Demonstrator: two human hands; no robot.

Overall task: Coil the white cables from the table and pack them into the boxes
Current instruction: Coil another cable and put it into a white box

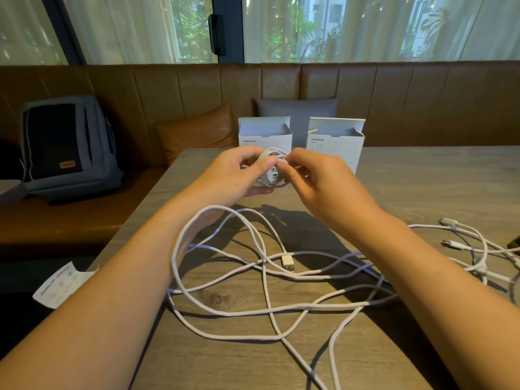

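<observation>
My table [422, 175] carries everything. On its near half, loose white cables [253, 277] sprawl in overlapping loops, one USB plug [289, 264] lying among them. At the far edge, two white boxes [264, 135] stand upright side by side, top flaps open. In front of them I hold the coiled cable [274, 170] above the table: my left hand [239, 173] is closed around the coil, and my right hand [318, 181] pinches its strands between fingertips.
</observation>
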